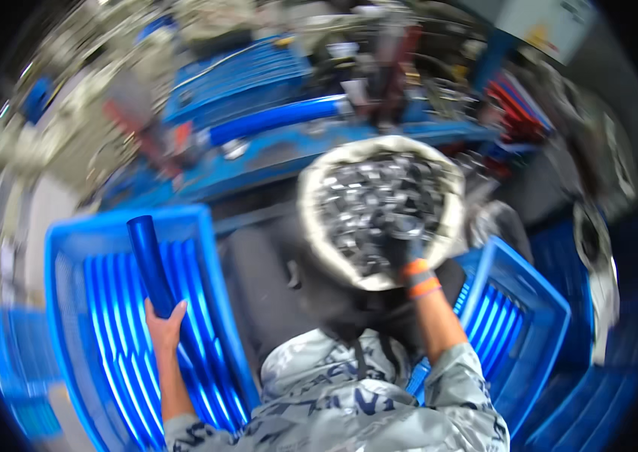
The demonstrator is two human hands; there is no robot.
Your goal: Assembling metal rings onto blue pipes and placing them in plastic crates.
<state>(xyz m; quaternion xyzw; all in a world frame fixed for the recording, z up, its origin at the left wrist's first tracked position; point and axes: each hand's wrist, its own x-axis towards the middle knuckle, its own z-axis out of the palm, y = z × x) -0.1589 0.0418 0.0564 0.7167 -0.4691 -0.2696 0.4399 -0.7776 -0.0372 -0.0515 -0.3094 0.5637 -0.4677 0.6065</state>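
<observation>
A shiny blue tube (pixel 148 260) is gripped in my left hand (pixel 166 325), tilted up over the left blue crate (pixel 56 301). Inside that crate lie several more blue tubes (pixel 111 331) in rows. My right hand (pixel 403 252), in a dark glove with an orange-striped cuff, reaches into a round white sack (pixel 307 203). Small shiny metal pieces (pixel 379 200) fill the sack, and blur keeps me from making out their kind. The fingers of my right hand are blurred among the pieces, so their grip does not show.
To my right stands a second blue crate (pixel 549 305) with blue tubes in it. Ahead runs a blue bench (pixel 273 154) bearing another blue tube (pixel 277 119) and a blue basket (pixel 240 75). Cluttered pale bundles (pixel 70 139) stand at the far left.
</observation>
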